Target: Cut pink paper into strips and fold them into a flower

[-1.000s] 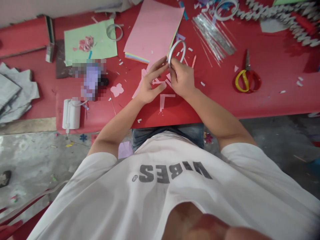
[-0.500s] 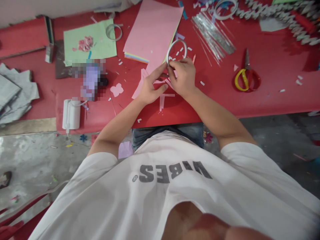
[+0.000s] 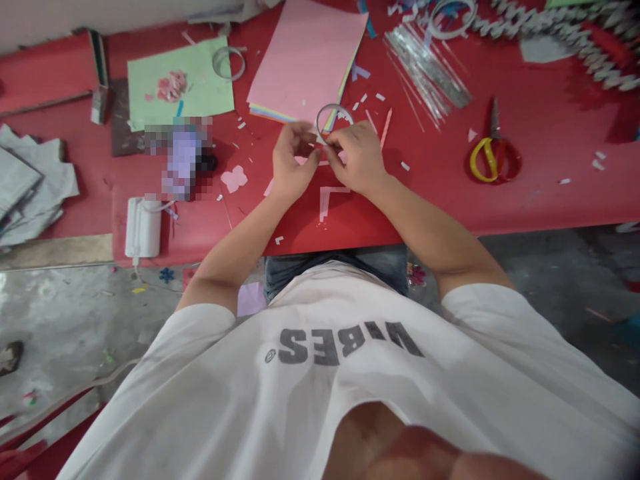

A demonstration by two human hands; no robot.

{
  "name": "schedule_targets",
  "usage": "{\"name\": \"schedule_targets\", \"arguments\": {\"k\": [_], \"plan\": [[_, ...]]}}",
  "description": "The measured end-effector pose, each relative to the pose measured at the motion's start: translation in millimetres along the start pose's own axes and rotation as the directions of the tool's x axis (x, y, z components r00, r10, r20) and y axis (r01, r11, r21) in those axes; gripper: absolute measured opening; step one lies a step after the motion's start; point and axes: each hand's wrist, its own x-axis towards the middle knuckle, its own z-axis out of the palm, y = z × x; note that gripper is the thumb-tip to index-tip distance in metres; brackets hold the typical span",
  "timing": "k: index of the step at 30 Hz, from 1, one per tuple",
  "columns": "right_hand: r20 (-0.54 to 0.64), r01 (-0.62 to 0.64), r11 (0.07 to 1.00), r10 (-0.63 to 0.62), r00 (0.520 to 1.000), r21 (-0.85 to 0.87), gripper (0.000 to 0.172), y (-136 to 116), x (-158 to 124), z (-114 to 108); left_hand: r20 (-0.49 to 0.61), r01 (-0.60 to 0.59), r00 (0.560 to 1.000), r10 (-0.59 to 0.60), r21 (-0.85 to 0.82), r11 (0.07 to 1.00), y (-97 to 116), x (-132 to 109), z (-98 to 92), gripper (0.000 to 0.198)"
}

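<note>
Our left hand (image 3: 291,162) is closed in a pinch at the foot of the tape ring (image 3: 333,107), in the upper middle of the frame, and our right hand (image 3: 358,159) beside it grips the same ring. We judge the ring light, stiff and sticky at its loose end, so the rim is the place to hold. The white charger (image 3: 143,227) and green sheet (image 3: 200,87) lie well left, the pink paper stack (image 3: 307,57) just behind the ring, the scissors (image 3: 493,157) well right; nothing blocks the hands.
</note>
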Motion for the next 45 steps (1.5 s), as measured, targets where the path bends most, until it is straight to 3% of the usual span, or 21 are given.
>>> {"name": "schedule_targets", "arguments": {"k": [3, 8, 10, 14, 19, 24, 32, 35, 39, 41, 43, 45], "plan": [[-0.018, -0.004, 1.0, 0.004, 1.0, 0.001, 0.052, 0.9, -1.2, 0.4, 0.027, -0.002, 1.0, 0.002, 0.005, 1.0, -0.5, 2.2, -1.1, 0.068], [-0.074, -0.059, 0.998, 0.057, 0.996, -0.021, 0.054, 4.7, -2.2, -0.4, 0.251, -0.057, 0.967, 0.05, 0.02, 0.998, -5.1, 0.6, -4.7, 0.063], [-0.106, -0.081, 0.996, 0.077, 0.991, -0.034, 0.053, 6.6, -2.0, -1.7, 0.287, -0.053, 0.957, 0.044, 0.024, 0.998, -4.9, -2.1, -4.0, 0.06], [-0.077, -0.114, 0.992, 0.109, 0.991, -0.061, 0.049, 7.1, -1.6, -4.0, 0.227, -0.018, 0.974, 0.011, 0.028, 0.999, -1.3, -6.9, -2.0, 0.046], [-0.009, -0.09, 0.996, 0.09, 0.996, -0.022, 0.044, 6.0, -1.9, 3.9, 0.121, -0.069, 0.991, 0.063, 0.046, 0.997, -2.7, -4.6, -3.4, 0.036], [-0.093, 0.045, 0.995, -0.036, 0.995, 0.087, 0.045, 14.1, -1.6, 20.3, 0.122, -0.127, 0.984, 0.127, -0.007, 0.992, -12.7, 6.1, -7.7, 0.049], [-0.225, 0.165, 0.969, -0.122, 0.967, 0.182, 0.044, 13.8, 4.0, 31.7, 0.107, 0.054, 0.994, -0.029, -0.243, 0.969, -24.3, 1.2, 1.5, 0.05], [-0.239, 0.165, 0.967, -0.117, 0.964, 0.192, 0.044, 14.4, 5.1, 30.6, 0.077, 0.161, 0.987, -0.143, -0.364, 0.918, -35.1, 14.6, -15.0, 0.045], [-0.277, 0.143, 0.981, -0.101, 0.955, 0.134, 0.04, 28.8, 8.2, 18.1, -0.068, 0.154, 0.975, -0.21, -0.471, 0.868, -58.6, 53.2, -66.9, 0.03], [-0.267, 0.085, 0.992, -0.057, 0.962, 0.094, 0.036, 44.1, 12.2, 11.2, -0.04, 0.18, 0.974, -0.224, -0.465, 0.867, -68.1, 66.0, -87.5, 0.03], [-0.229, 0.037, 0.993, -0.011, 0.973, 0.111, 0.038, 62.1, 16.7, 6.8, 0.049, 0.187, 0.982, -0.184, -0.409, 0.893, -71.6, 68.0, -93.2, 0.038], [-0.221, 0.023, 0.989, 0.011, 0.975, 0.147, 0.042, 77.2, 19.9, 4.4, 0.091, 0.18, 0.983, -0.156, -0.397, 0.9, -67.4, 60.5, -83.0, 0.034]]}}
